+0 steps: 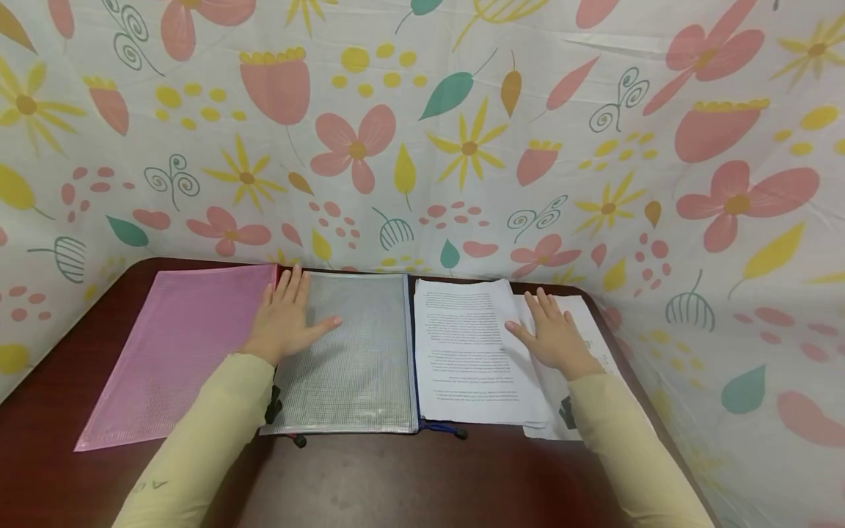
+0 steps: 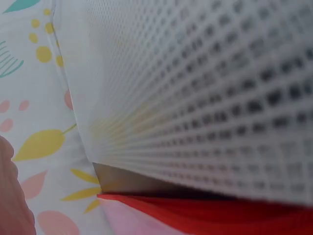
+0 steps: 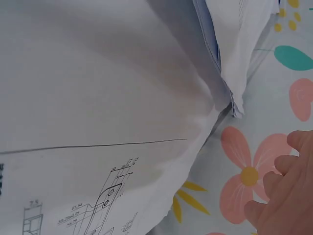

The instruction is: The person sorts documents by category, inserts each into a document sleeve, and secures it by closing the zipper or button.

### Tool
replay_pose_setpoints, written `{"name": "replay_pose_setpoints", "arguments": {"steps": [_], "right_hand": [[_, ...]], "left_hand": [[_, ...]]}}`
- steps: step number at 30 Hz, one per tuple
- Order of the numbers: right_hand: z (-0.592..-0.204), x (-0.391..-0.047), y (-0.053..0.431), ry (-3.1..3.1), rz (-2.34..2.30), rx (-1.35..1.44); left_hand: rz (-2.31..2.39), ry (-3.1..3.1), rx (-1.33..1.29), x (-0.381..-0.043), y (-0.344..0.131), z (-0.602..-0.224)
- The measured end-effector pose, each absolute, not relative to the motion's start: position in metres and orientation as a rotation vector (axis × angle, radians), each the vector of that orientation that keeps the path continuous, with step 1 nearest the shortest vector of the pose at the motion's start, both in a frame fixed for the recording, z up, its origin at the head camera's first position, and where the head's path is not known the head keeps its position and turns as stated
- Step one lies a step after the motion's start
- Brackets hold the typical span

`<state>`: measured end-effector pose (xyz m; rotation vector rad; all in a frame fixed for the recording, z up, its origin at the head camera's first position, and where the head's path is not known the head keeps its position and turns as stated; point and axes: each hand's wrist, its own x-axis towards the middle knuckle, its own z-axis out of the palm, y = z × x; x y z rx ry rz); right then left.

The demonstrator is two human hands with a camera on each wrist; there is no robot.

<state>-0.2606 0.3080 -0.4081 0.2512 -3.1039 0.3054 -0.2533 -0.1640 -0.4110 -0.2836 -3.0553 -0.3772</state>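
My left hand (image 1: 284,315), fingers straight and thumb spread, is over the seam between a pink mesh zip pouch (image 1: 191,337) and a clear grey mesh zip pouch (image 1: 350,352). In the left wrist view the pink pouch's red zip edge (image 2: 234,215) runs beside the grey mesh (image 2: 195,98). My right hand (image 1: 554,341), likewise flat with fingers spread, is over the sheets on the right. Nearest it are a stack of printed text pages (image 1: 462,359) and, partly beneath that, a sheet with line drawings (image 3: 98,196). Neither hand grips anything.
All of it lies side by side on a dark red-brown table (image 1: 370,484). A floral cloth (image 1: 422,183) hangs behind and along the sides. Black-tipped zip pulls, one on a blue cord (image 1: 442,428), stick out at the grey pouch's near edge.
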Motion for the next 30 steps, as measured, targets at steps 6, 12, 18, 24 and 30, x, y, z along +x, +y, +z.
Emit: {"name": "replay_pose_setpoints", "arguments": {"steps": [6, 12, 18, 24, 30], "right_hand": [[-0.408, -0.260, 0.306, -3.098, 0.336, 0.250], [-0.408, -0.257, 0.305, -3.121, 0.344, 0.244], [-0.411, -0.256, 0.305, -3.142, 0.358, 0.222], [-0.412, -0.258, 0.302, -3.147, 0.387, 0.203], [-0.415, -0.259, 0.301, -3.146, 0.419, 0.204]], "left_hand": [[-0.410, -3.070, -0.301, -0.255, -0.159, -0.412], [-0.448, -3.072, -0.308, -0.255, -0.152, -0.414], [-0.492, -3.086, -0.315, -0.255, -0.142, -0.416], [-0.509, -3.083, -0.313, -0.258, -0.134, -0.422], [-0.514, -3.092, -0.306, -0.259, -0.129, -0.424]]}}
